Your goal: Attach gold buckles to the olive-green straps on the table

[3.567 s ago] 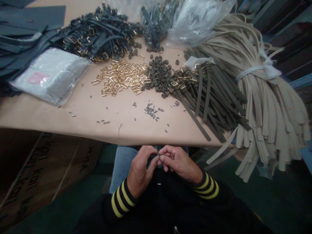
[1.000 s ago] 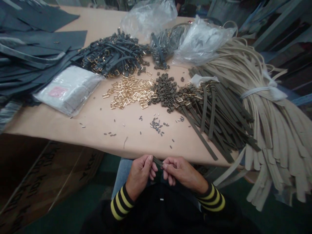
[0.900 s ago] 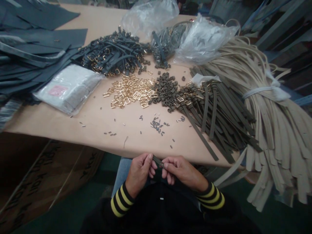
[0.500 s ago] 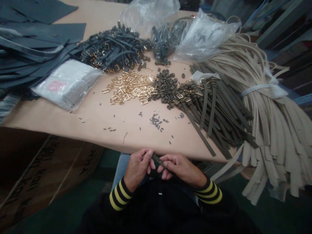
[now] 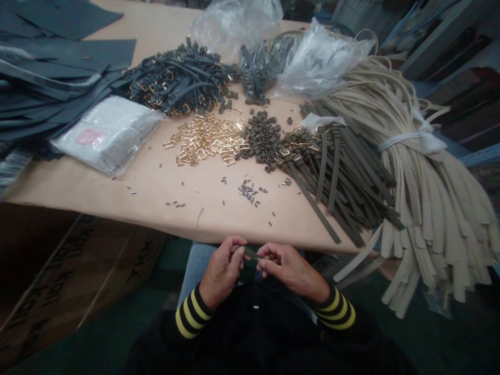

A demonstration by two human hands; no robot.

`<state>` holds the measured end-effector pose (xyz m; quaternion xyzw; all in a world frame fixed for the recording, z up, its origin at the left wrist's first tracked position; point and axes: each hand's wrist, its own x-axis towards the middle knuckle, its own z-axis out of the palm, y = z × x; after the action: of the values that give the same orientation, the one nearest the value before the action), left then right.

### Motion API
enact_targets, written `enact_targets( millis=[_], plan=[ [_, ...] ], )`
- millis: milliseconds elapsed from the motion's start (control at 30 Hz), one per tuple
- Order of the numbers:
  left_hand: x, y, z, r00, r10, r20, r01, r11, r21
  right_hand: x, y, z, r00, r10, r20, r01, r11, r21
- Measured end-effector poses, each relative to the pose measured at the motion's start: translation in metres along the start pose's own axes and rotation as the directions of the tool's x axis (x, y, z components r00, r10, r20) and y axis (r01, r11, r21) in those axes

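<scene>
Both hands hold a dark olive strap [image 5: 251,253] just off the table's front edge. My left hand [image 5: 224,268] pinches one end between thumb and fingers. My right hand [image 5: 287,268] grips the strap a little further along, and its fingers hide part of it. Beyond the hands, small dark metal pieces [image 5: 248,191] lie scattered on the tabletop. Behind them are a pile of gold buckles [image 5: 209,139], a heap of olive strap loops [image 5: 264,138] and a bundle of olive straps with buckles [image 5: 339,172].
Beige straps [image 5: 433,208], tied with a white band, hang over the table's right edge. Dark buckled straps [image 5: 175,78] and plastic bags [image 5: 320,57] lie at the back. A wrapped white packet [image 5: 107,133] is at left. A cardboard box [image 5: 78,281] stands below the table [image 5: 97,190].
The strap has turned and now shows less of its length between my hands. My right hand's fingers have drawn up and in around it. The view has shifted slightly.
</scene>
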<state>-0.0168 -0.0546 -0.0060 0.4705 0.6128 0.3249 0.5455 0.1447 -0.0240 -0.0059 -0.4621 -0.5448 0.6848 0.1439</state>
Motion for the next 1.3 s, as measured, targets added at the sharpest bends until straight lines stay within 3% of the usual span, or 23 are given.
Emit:
enact_targets(
  millis=[233,333,467,600,700,800,933,1033,1167,1300],
  plan=[
    [0.002,-0.002,0.0,1.0,-0.016,-0.004,0.016,1.0,0.009,0.003,-0.005,0.002,1.0,0.026,0.015,-0.027,0.999,0.02],
    [-0.001,0.003,0.001,0.994,0.113,0.015,-0.114,0.983,0.147,0.004,-0.009,0.001,0.998,0.018,0.056,-0.017,1.0,-0.023],
    [0.005,0.014,-0.004,0.938,0.332,0.098,-0.345,0.881,0.324,0.006,-0.02,-0.008,0.995,0.003,0.098,0.001,0.999,-0.05],
    [0.04,0.034,-0.029,0.882,0.471,-0.013,-0.411,0.783,0.467,0.014,-0.028,-0.024,0.997,-0.064,-0.053,0.064,0.998,0.01],
    [0.079,0.052,-0.056,0.808,0.584,-0.074,-0.435,0.677,0.594,0.024,-0.029,-0.035,0.984,-0.047,-0.173,0.058,0.997,0.057],
    [0.119,0.069,-0.073,0.767,0.642,-0.019,-0.448,0.557,0.699,0.032,-0.027,-0.038,0.98,-0.026,-0.196,0.049,0.992,0.114],
    [0.162,0.082,-0.069,0.796,0.599,0.08,-0.357,0.36,0.862,0.036,-0.03,-0.037,0.979,0.004,-0.202,0.031,0.985,0.167],
    [0.182,0.085,-0.058,0.819,0.56,0.126,-0.3,0.23,0.926,0.036,-0.033,-0.037,0.981,0.021,-0.191,0.015,0.983,0.183],
    [0.188,0.082,-0.049,0.813,0.567,0.132,-0.279,0.181,0.943,0.035,-0.033,-0.039,0.984,0.026,-0.178,0.011,0.979,0.202],
    [0.188,0.081,-0.047,0.767,0.606,0.211,-0.312,0.066,0.948,0.035,-0.031,-0.04,0.987,0.006,-0.162,0.03,0.975,0.22]
  ],
)
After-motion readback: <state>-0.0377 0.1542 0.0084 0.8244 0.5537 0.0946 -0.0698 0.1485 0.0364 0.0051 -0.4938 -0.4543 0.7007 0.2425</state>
